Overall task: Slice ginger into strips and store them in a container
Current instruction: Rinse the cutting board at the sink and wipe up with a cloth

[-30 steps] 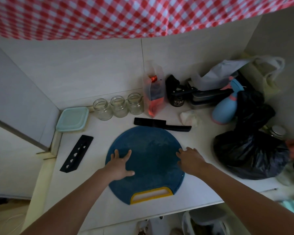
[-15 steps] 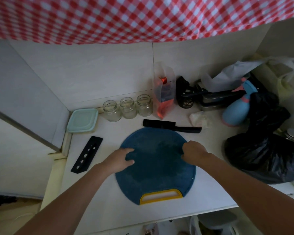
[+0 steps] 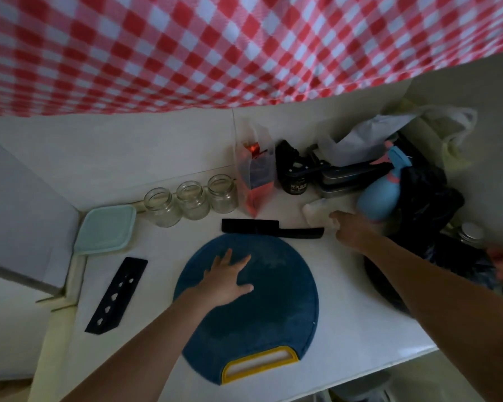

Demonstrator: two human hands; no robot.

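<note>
Left hand (image 3: 225,281): laid flat on the blue cutting board (image 3: 276,320), fingers straight and spread, with nothing grasped.
Right hand (image 3: 349,231): stretched to a pale wrapped bundle (image 3: 317,211) just beside the blue spray bottle (image 3: 378,198). The wrapping is touched, but whether the fingers are closed on it cannot be told through the blur.
Ginger: no bare root is seen. It is judged to be inside that bundle, behind the board's right edge.
Step in hand: the bundle is to be fetched to the board.
Done well: the bundle should be taken by its bulk, not by a loose fold, and lifted clear over the black knife (image 3: 262,227) lying just behind the board — the bottle is not to be knocked.
Board: best pinned by the flat palm.
Container (image 3: 105,229): mint-lidded, lid on — set at the left rear, beside the glass jars (image 3: 190,200).
</note>
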